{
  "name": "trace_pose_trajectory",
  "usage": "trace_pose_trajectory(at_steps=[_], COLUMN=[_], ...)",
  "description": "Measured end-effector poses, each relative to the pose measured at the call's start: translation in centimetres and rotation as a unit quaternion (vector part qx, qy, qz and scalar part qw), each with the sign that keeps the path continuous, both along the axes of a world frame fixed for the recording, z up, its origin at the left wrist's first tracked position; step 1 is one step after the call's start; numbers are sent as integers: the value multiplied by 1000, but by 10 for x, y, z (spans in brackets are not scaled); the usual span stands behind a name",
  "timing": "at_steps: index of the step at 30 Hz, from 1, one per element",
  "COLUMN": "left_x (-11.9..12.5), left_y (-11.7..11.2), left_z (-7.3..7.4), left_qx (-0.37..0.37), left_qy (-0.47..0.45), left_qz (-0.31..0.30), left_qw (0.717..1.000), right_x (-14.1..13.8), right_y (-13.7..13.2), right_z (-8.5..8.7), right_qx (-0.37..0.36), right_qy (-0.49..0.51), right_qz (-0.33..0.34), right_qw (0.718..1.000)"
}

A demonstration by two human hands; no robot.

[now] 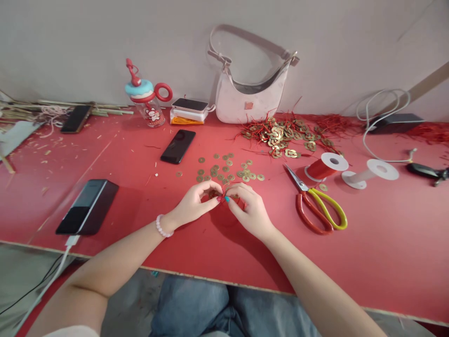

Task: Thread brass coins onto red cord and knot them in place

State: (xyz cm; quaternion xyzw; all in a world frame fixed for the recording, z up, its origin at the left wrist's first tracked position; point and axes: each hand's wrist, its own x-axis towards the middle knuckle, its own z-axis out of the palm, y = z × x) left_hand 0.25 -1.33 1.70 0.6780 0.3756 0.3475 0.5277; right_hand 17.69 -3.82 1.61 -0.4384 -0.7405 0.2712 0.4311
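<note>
Head view: left fingers [209, 204], right fingers [240, 191] apparently pinching red cord [223, 191]; coins [225, 169] beyond.

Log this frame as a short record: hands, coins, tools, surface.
left hand: pinching red cord; bracelet on wrist
right hand: pinching at the same spot, fingertips close to the left's
loose coins: scattered just beyond the hands
coin pile: tangled with red strands, in front of bag
scissors: right of right hand, tips pointing away
spools: red, white, beyond scissors
surface: red table
</note>
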Motion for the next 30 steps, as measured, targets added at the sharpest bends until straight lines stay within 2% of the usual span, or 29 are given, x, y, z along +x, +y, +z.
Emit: trace_pose_trajectory(at_steps=[12,20,30], left_x=[0,-2,-3], left_y=[-2,-2,-3], left_z=[7,0,4], left_qx=[-42,-26,25], left_qy=[-27,-34,-15], left_qz=[-16,-8,-8], left_qw=[999,999,1000], right_x=[0,0,0], right_y=[-2,-3,-3], right_z=[2,4,5], right_qx=[19,22,2], right_qy=[6,16,36], right_qz=[-1,-3,-3], right_qw=[1000,1000,999])
